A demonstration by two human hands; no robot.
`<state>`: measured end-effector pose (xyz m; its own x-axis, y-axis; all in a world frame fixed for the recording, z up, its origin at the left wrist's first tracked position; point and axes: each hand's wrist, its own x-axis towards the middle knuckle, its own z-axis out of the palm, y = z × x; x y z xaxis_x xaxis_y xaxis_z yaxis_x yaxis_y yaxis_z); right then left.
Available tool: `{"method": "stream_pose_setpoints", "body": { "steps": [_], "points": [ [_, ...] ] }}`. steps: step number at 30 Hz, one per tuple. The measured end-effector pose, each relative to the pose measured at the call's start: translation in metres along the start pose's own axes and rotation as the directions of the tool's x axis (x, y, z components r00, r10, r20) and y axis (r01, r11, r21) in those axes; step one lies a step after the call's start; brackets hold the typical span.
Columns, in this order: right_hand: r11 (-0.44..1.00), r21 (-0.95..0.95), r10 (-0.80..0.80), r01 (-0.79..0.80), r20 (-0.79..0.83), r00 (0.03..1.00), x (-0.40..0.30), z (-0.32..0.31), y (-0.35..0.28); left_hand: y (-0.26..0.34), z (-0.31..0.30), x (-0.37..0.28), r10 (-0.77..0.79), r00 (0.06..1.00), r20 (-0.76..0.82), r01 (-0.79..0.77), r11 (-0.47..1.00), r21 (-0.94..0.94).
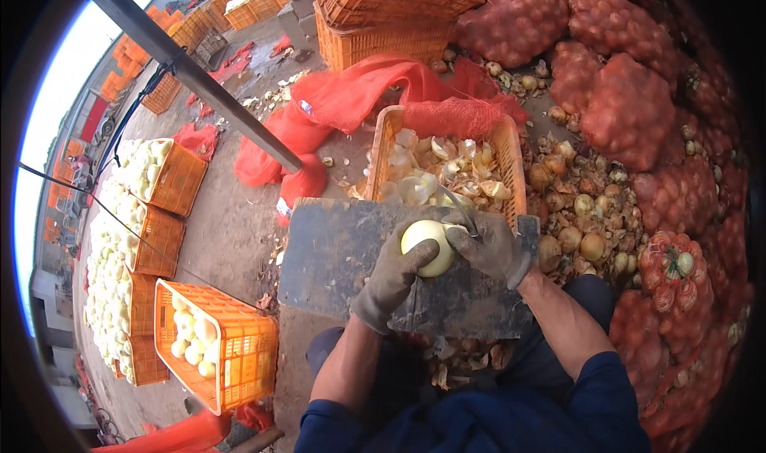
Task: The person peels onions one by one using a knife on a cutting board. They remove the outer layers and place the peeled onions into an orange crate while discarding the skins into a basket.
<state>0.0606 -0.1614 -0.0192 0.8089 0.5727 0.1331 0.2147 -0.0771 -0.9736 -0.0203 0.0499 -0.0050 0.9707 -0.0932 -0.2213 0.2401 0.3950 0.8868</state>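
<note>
My left hand [392, 273], in a grey work glove, grips a peeled pale onion [426, 246] above a dark, worn board [335, 255] across my lap. In my gloved right hand [494, 249] is a small knife with a thin curved blade [458, 202], which points away from me. The right thumb and fingertips meet the onion's right side, where a pale bit shows between them. Just beyond the board stands an orange plastic crate [519, 172] full of onion skins [467, 160]. The knife's handle is mostly hidden in the glove.
Unpeeled onions [580, 214] lie loose on my right, below stacked red mesh sacks [628, 106]. An orange crate [248, 351] with some peeled onions stands at left. Beyond it are filled crates [158, 237]. A metal pole [203, 82] slants down near empty red netting [341, 100].
</note>
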Motion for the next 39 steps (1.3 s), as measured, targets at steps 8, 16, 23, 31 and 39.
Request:
{"method": "stream_pose_setpoints", "body": {
  "steps": [8, 16, 23, 31, 39],
  "points": [
    [0.966, 0.159, 0.206, -0.203, 0.0, 0.979, 0.0, 0.017, 0.001, -0.022, 0.002, 0.007, 0.038, 0.958, -0.285, -0.012, 0.996, 0.093],
    [0.928, 0.006, 0.361, -0.372, -0.254, 0.897, 0.048, -0.023, 0.04, -0.018, 0.003, 0.003, 0.194, 0.981, -0.014, -0.187, 0.923, -0.337],
    [0.936, 0.239, 0.212, -0.259, 0.207, 0.955, 0.012, -0.004, -0.031, -0.003, 0.003, -0.001, 0.274, 0.961, -0.03, -0.275, 0.958, -0.076],
    [0.904, 0.164, 0.363, -0.394, 0.191, 0.912, 0.006, -0.015, -0.038, -0.006, -0.006, 0.003, 0.063, 0.987, 0.147, -0.038, 0.985, -0.169],
    [0.872, -0.428, -0.264, 0.238, 0.0, 0.965, -0.018, -0.01, -0.012, -0.015, 0.006, 0.009, 0.185, 0.98, -0.08, -0.183, 0.983, 0.026]
  ]
}}
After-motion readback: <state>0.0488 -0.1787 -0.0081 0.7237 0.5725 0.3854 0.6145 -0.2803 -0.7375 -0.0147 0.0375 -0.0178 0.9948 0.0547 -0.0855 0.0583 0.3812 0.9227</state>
